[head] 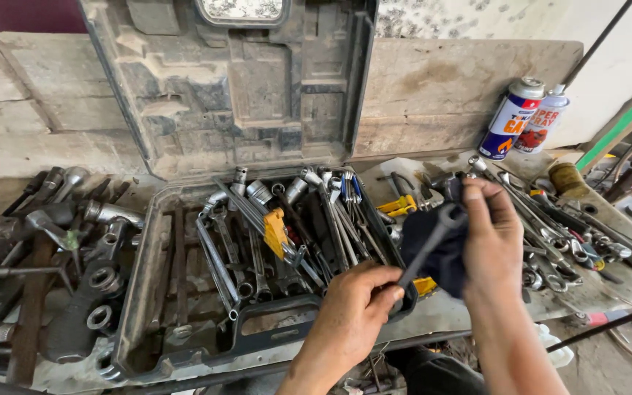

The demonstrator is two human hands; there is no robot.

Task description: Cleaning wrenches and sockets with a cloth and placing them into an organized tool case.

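Wrench (430, 241), a dark open-ended one, is held slantwise between both hands just past the near right corner of the open toolbox (140, 307). The left hand (352, 307) has its fingers (388, 292) curled shut around the lower end of the shank, which steadies the tool like a handle, while the right hand (493, 238) closes its fingers (469, 201) on a dark blue rag (444, 256) bunched about the upper half, thumb and forefinger pinching cloth against the metal near the head; that grip suits wiping the shank, as I judge it. Beyond the left fingers, inside the toolbox, lie heaped spanners (257, 241) and sockets with a yellow-handled tool (276, 230) among them, its grey lid (235, 80) propped upright against the wall so the tray stays reachable. Behind the right fingers more wrenches (557, 227) are spread loose on the bench, and farther back two spray cans (524, 117) stand upright by the wall. Far to the left of the left fingers, heavy sockets and bars (74, 271) lie piled on the bench.
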